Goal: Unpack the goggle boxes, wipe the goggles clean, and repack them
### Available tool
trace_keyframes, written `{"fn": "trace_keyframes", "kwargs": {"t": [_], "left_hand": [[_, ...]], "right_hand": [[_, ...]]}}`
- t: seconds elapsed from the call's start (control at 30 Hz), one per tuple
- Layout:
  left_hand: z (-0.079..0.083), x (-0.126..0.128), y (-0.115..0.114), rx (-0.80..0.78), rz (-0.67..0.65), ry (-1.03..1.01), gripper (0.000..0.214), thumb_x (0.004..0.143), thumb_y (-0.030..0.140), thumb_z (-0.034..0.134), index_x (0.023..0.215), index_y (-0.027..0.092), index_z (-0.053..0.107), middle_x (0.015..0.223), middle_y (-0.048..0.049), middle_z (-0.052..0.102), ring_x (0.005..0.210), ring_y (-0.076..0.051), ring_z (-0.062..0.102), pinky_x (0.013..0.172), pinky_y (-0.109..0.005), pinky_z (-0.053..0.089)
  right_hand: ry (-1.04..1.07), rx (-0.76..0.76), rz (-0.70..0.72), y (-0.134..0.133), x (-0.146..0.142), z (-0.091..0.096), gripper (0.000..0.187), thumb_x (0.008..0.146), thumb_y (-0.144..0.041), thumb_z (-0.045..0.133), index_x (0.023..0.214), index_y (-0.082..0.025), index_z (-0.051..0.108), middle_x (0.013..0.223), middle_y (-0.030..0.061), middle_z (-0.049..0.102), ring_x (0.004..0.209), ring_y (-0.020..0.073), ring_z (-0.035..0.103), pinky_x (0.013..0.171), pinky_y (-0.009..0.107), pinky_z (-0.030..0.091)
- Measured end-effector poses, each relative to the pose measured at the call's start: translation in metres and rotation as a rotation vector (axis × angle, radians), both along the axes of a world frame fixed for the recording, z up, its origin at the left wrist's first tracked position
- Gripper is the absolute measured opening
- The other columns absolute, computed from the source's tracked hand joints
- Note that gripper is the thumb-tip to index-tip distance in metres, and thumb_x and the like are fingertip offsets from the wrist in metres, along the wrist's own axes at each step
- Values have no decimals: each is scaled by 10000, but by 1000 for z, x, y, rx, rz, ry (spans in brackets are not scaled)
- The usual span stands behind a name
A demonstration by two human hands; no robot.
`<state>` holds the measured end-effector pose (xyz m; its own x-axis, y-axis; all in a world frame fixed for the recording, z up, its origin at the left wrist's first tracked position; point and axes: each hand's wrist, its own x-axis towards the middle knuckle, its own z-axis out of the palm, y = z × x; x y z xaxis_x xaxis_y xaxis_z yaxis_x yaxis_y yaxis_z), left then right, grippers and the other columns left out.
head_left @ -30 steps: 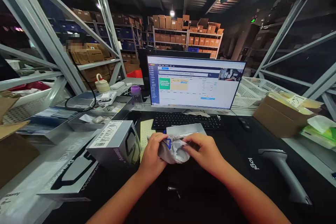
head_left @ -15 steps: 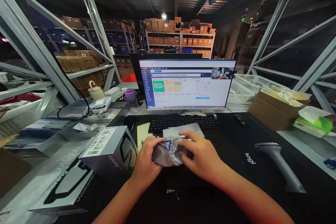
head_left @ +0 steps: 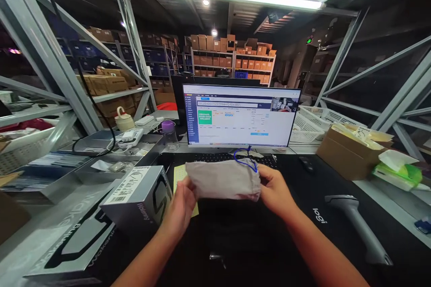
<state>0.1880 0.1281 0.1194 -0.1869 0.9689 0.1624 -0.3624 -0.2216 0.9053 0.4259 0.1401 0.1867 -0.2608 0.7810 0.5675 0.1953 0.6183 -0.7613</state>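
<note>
I hold a grey cloth pouch with a blue drawstring stretched flat between both hands, raised above the black desk mat. My left hand grips its left end and my right hand grips its right end by the drawstring. The pouch hides most of the black keyboard in front of the lit monitor. A grey product box lies just left of my left hand.
A barcode scanner rests on the mat at right, a mouse beyond it. An open cardboard box and white baskets stand at right. Grey trays, a purple-capped bottle and metal racking are at left.
Both hands have lifted the crumpled pouch off the desk and pulled it out flat; the drawstring now sits at the right end. The view tilted up a little.
</note>
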Motion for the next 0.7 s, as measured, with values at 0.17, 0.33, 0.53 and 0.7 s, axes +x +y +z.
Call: {"fn": "trace_keyframes", "kwargs": {"t": [0.17,0.33,0.53,0.7], "left_hand": [[10,5,1,-307,74,-266,347,831,409,742,1058,149,701,909,-85,760,783,-227,735,626,-297,606],[13,-3,11,-308,197,-268,174,921,168,609,1051,102,705,880,-92,766,753,-179,741,676,-248,601],[18,-11,14,-331,280,-244,212,978,193,534,1111,132,688,829,-71,764,723,-162,742,704,-249,603],[15,-6,11,-410,171,-216,166,914,220,638,1035,128,704,676,-59,729,563,-189,702,537,-254,565]], "right_hand": [[-4,-83,75,6,-20,-20,222,838,-340,683,682,-193,740,835,50,708,807,204,638,761,320,515],[65,-217,97,18,7,-5,216,758,-415,778,708,-206,789,1069,105,745,978,263,686,827,352,531],[207,-238,-63,20,72,26,235,681,-417,865,829,-239,826,941,88,787,876,254,718,774,343,570],[323,-102,-183,13,110,38,217,686,-424,880,801,-249,824,1003,79,778,884,230,726,777,316,599]]}}
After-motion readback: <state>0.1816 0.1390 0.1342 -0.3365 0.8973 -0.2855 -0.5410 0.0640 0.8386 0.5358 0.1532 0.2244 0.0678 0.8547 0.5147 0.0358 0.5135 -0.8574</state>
